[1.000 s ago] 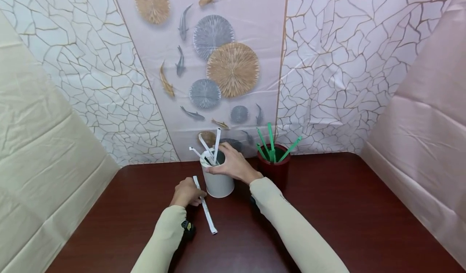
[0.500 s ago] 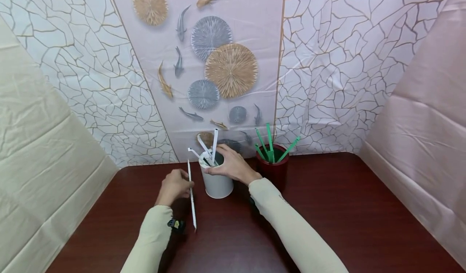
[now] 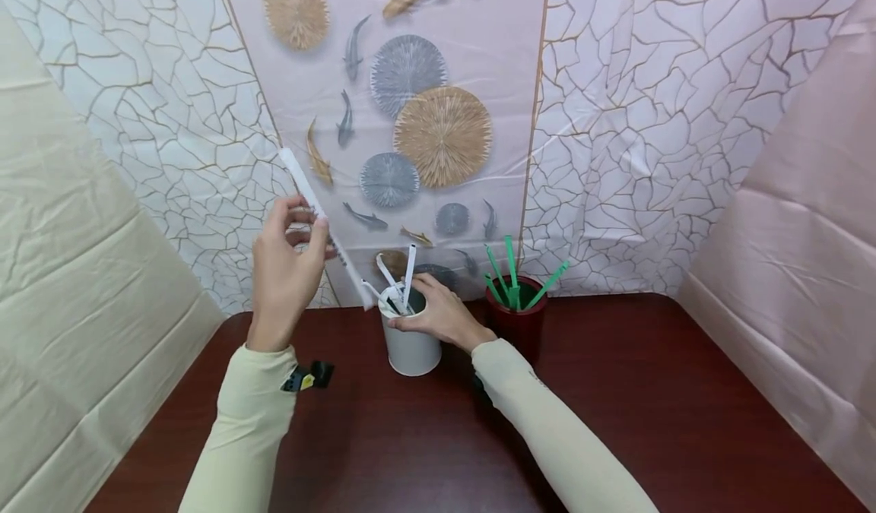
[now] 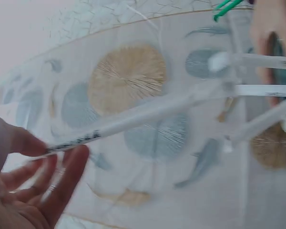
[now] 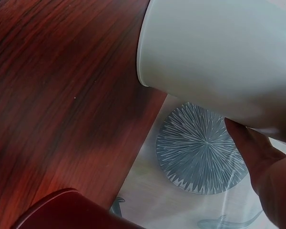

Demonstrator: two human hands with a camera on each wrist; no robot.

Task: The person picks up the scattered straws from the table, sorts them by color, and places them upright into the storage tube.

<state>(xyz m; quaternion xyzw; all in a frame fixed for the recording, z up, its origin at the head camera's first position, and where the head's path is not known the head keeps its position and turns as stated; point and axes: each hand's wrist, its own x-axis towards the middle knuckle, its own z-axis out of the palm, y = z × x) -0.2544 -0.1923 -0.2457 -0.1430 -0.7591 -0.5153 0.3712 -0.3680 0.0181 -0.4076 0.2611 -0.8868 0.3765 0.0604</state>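
Observation:
My left hand [image 3: 287,273] pinches a slim white stick with black print [image 3: 305,185] between thumb and fingers, raised off the table. The stick slants, its lower end overlapping the rim of a white cylindrical cup [image 3: 412,352] in the head view. In the left wrist view the stick [image 4: 143,117] stretches toward several similar white sticks [image 4: 264,90]. Those stand leaning in the cup. My right hand [image 3: 445,317] grips the cup at its upper rim, thumb in front and fingers behind. The right wrist view shows the cup's smooth side [image 5: 214,52] and part of that hand [image 5: 271,176].
A dark red cup [image 3: 516,334] holding several green sticks [image 3: 512,273] stands right of the white cup, close behind my right wrist. Both cups are at the back of the dark red-brown table [image 3: 411,452]. A patterned cloth [image 3: 438,137] hangs behind.
My left hand has lifted the white stick off the table, moving up and left, and tilted it so its lower end points at the cup. The right hand stays on the cup.

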